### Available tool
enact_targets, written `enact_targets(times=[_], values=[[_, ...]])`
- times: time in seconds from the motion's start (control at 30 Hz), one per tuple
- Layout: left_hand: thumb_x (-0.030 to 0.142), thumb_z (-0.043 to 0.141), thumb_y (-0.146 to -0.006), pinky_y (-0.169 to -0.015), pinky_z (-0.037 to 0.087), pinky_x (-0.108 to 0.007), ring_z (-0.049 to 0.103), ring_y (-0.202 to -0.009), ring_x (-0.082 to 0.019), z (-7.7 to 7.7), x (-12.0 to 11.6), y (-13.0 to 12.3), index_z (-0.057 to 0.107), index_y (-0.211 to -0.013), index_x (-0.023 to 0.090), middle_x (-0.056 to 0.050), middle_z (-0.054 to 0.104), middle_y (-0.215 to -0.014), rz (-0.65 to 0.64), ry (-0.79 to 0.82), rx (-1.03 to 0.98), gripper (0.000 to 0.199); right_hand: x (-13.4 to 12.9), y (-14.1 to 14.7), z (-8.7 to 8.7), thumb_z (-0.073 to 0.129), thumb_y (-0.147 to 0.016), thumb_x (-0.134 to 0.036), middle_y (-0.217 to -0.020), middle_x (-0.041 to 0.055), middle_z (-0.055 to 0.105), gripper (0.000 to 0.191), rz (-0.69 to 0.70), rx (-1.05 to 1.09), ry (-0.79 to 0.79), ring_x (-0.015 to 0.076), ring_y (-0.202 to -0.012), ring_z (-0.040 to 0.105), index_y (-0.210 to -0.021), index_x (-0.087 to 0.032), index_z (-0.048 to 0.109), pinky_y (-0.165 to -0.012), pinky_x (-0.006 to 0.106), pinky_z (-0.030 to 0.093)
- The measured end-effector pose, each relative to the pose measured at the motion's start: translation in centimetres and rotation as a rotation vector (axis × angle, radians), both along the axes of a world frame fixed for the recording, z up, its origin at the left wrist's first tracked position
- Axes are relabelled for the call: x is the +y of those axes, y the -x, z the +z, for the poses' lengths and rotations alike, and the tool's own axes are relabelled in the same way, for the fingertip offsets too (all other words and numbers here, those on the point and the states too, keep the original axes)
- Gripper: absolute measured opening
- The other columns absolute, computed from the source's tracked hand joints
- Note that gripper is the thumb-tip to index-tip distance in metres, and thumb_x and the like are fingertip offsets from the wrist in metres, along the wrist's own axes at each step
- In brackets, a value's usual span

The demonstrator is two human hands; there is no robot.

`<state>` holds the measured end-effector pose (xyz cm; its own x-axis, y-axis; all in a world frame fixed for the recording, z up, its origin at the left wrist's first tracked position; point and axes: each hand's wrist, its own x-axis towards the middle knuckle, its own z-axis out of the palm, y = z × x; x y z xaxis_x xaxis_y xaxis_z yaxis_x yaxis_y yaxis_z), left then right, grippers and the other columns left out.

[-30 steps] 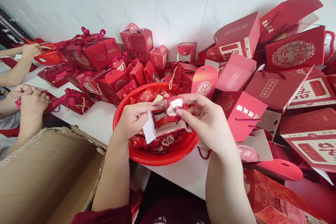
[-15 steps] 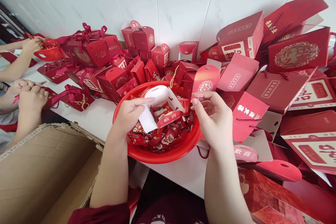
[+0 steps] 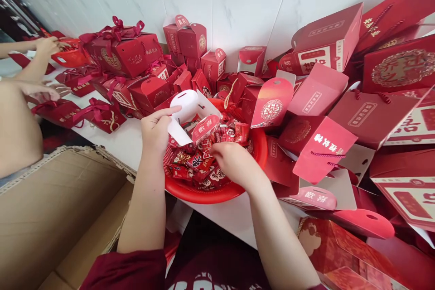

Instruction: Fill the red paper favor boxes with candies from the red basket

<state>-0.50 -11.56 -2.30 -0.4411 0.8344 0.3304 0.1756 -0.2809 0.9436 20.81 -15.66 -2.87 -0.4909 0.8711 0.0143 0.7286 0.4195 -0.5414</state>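
Note:
My left hand grips an opened red gift box by its left side, thumb and fingers on the cardboard. The box's white inside and raised flaps show, and it hangs over a round red plastic basket. In the basket lies a heap of wrapped candies in red, printed wrappers. My right hand reaches down into this heap, just right of the box. Its fingers curl together at a red wrapper, with the fingertips partly hidden.
Many red gift boxes crowd the right side. Filled boxes with ribbons stand at the back left. An open cardboard box is at my lower left. Another person's hands work at the far left, near an orange-red basket.
My right hand has moved from the right of the basket down into the candies. The box in my left hand has shifted left and up in view, its front flap turned.

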Motion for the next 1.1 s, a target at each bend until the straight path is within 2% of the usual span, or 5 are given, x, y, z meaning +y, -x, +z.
enact_targets(times=[0.23, 0.57, 0.77, 0.97, 1.1], values=[[0.016, 0.053, -0.062, -0.038, 0.022, -0.020, 0.036, -0.040, -0.006, -0.3, 0.0, -0.1, 0.084, -0.085, 0.020, 0.002, 0.057, -0.048, -0.043, 0.082, 0.039, 0.039, -1.8, 6.2, 1.4, 0.046, -0.093, -0.009, -0.116, 0.0098, 0.074, 0.039, 0.401, -0.280, 0.072, 0.0249, -0.107, 0.069, -0.123, -0.023, 0.067, -0.084, 0.033, 0.051], [0.014, 0.051, -0.063, -0.040, 0.024, -0.021, 0.038, -0.040, -0.007, -0.5, -0.1, -0.2, 0.083, -0.084, 0.019, 0.002, 0.059, -0.049, -0.083, 0.097, 0.061, 0.039, -1.4, 0.2, 0.6, 0.048, -0.088, -0.005, -0.111, 0.0120, 0.074, 0.038, 0.137, -0.385, 0.125, 0.0272, -0.111, 0.065, -0.110, -0.021, 0.075, -0.095, 0.041, 0.045], [0.013, 0.051, -0.063, -0.041, 0.023, -0.022, 0.038, -0.041, -0.007, -0.6, -0.1, -0.4, 0.083, -0.085, 0.019, 0.003, 0.058, -0.048, -0.083, 0.069, 0.096, 0.039, -2.5, -2.0, 2.4, 0.041, -0.091, -0.006, -0.110, 0.0202, 0.070, 0.034, -0.248, -0.449, -0.216, 0.0349, -0.108, 0.064, -0.104, -0.012, 0.072, -0.093, 0.049, 0.046], [0.015, 0.050, -0.065, -0.043, 0.027, -0.022, 0.040, -0.043, -0.008, -0.6, -0.2, -0.3, 0.083, -0.081, 0.018, 0.002, 0.060, -0.050, -0.112, 0.064, 0.147, 0.037, -3.0, 3.9, 1.7, 0.053, -0.094, -0.019, -0.111, 0.0115, 0.073, 0.027, 0.205, -0.246, -0.007, 0.0277, -0.100, 0.070, -0.119, -0.019, 0.065, -0.080, 0.035, 0.052], [0.014, 0.050, -0.066, -0.042, 0.024, -0.022, 0.038, -0.041, -0.007, -0.6, -0.3, -0.3, 0.083, -0.083, 0.019, 0.003, 0.056, -0.047, -0.104, 0.073, 0.162, 0.036, -2.2, 7.7, 0.4, 0.047, -0.096, -0.012, -0.120, 0.0135, 0.072, 0.040, 0.302, -0.273, 0.064, 0.0272, -0.106, 0.070, -0.132, -0.021, 0.061, -0.084, 0.035, 0.052]])
